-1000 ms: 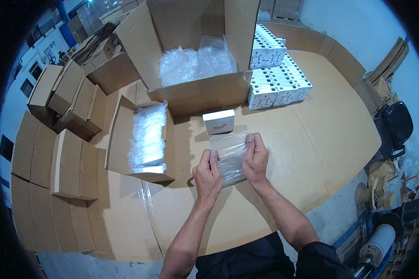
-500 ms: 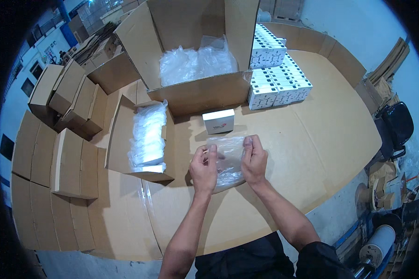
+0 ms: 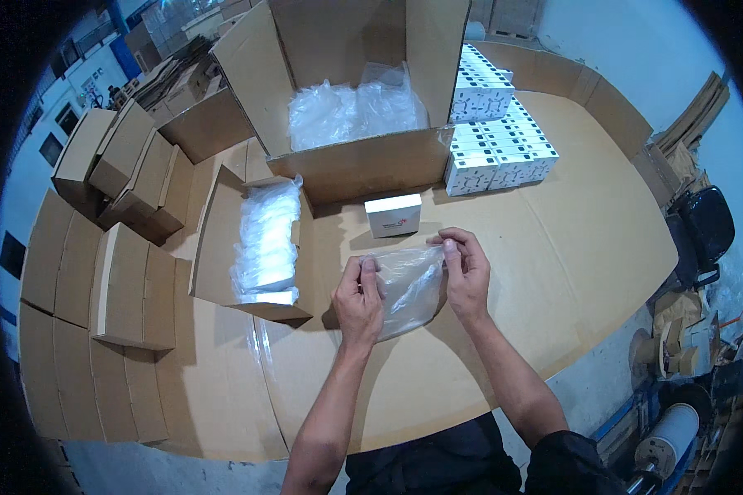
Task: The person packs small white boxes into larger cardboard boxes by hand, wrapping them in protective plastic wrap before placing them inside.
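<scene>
I hold a clear plastic bag (image 3: pixel 409 285) up in front of me, just over the brown desk (image 3: pixel 570 247). My left hand (image 3: pixel 359 301) pinches the bag's top left corner, thumb and fingers closed tight on the thin plastic. My right hand (image 3: pixel 464 272) pinches the top right corner the same way, fingers closed on the edge. So each grip is shut on the bag, one at each side, and the bag's mouth runs between them, from left to right. The rest of the bag hangs down and toward me, slack and a bit crumpled.

The small white box (image 3: pixel 394 214) sits on the desk just past the bag, away from me. It lies almost straight ahead of the gap between my two hands, a little to the left of the middle. Its long side runs left to right, the same way as the bag's mouth. My left hand looks a bit nearer to it than my right, but both are close.

To my left is an open carton with more clear bags (image 3: pixel 264 239). Behind the small box stands a big open carton with loose plastic (image 3: pixel 351 107), and a stack of white boxes (image 3: pixel 495 144) is off to the right
</scene>
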Motion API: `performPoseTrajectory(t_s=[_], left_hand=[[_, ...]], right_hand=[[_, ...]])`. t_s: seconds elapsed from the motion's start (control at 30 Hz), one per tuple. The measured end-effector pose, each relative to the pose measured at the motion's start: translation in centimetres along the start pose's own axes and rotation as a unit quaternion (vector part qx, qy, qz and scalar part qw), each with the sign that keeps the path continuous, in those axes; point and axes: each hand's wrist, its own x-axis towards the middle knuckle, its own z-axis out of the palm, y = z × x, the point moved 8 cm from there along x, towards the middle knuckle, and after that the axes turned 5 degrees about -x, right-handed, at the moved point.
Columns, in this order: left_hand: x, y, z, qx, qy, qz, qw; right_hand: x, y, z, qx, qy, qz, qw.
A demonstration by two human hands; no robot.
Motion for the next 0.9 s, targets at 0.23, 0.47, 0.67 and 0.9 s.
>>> performPoseTrajectory(t_s=[0.23,0.47,0.67,0.9], left_hand=[[-0.1,0.1,0.4,0.049,-0.041,0.017,0.998],[-0.1,-2.0,1.2,-0.038,-0.052,-0.007,0.998],[1.0,-3.4,1.3,-0.041,-0.094,-0.081,0.991],[1.3,-4.1,1.1,-0.013,-0.137,-0.153,0.979]], right_hand=[[0.0,-3.5,0.8,-0.211,-0.074,-0.171,0.960],[0.1,-2.9,0.7,-0.209,-0.074,-0.169,0.960],[-0.1,-4.1,0.9,-0.223,-0.119,-0.213,0.944],[0.2,-3.5,1.3,-0.192,-0.214,-0.157,0.945]])
